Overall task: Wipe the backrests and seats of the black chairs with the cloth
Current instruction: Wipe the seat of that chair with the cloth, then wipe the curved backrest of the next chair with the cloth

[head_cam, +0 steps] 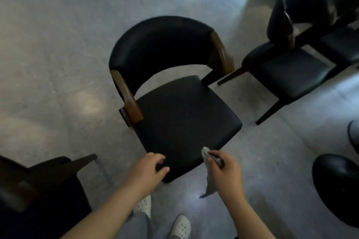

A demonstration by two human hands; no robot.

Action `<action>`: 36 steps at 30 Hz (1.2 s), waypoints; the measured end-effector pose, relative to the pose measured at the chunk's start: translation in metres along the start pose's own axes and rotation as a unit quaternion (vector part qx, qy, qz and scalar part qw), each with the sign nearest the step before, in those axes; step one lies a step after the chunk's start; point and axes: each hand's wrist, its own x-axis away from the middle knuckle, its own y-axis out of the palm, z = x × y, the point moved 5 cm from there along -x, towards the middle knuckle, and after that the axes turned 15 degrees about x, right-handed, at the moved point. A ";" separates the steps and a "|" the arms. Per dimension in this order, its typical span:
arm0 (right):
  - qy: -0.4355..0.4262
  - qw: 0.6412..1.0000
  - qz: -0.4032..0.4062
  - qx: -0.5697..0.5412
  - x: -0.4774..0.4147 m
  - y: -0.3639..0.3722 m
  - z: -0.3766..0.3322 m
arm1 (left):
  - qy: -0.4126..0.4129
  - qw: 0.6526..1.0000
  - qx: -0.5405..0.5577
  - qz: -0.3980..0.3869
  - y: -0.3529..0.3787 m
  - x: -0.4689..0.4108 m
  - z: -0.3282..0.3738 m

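Two hands at the front of a black chair

The right hand [226, 169] pinches a grey cloth [210, 182] at the front corner of the seat [184, 118]; the cloth hangs down past the seat edge. The left hand [150, 169] is half open, its fingers touching the front edge of the seat. The backrest [161, 48] curves at the far side of the seat. More chairs [291, 72] stand to the right of the seat.

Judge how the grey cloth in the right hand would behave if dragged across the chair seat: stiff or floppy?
Probably floppy: the grey cloth hangs limp below the right hand, its tail drooping towards the floor. It looks thin and light, pinched by fingertips alone. On the smooth black seat it would likely bunch up unless pressed flat.
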 end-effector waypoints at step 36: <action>-0.225 0.971 -0.084 0.005 0.103 -0.069 -0.183 | 0.040 0.948 0.202 0.244 -0.127 0.178 0.013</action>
